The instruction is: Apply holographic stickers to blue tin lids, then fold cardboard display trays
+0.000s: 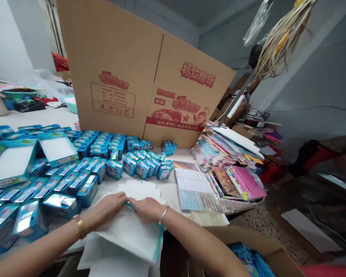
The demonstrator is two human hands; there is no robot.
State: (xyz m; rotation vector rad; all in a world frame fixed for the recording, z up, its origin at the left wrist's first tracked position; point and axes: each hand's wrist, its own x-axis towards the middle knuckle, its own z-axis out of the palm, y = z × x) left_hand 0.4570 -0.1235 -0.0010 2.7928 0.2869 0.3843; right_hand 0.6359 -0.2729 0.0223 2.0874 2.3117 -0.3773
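Observation:
A white sheet of card with teal edges lies at the table's front edge, over more white card sheets. My left hand presses its fingers on the card's upper edge, a gold bracelet on the wrist. Right beside it my right hand pinches the same edge, where a bit of teal shows. The two hands nearly touch. Many small blue boxes stand in rows to the left and behind. Two open teal trays with white insides, one tilted, rest on the boxes.
A large cardboard panel stands upright behind the boxes. To the right are stacked printed papers, a ruled sheet and a pink card. An open carton with blue packs sits low at right. Cables hang above.

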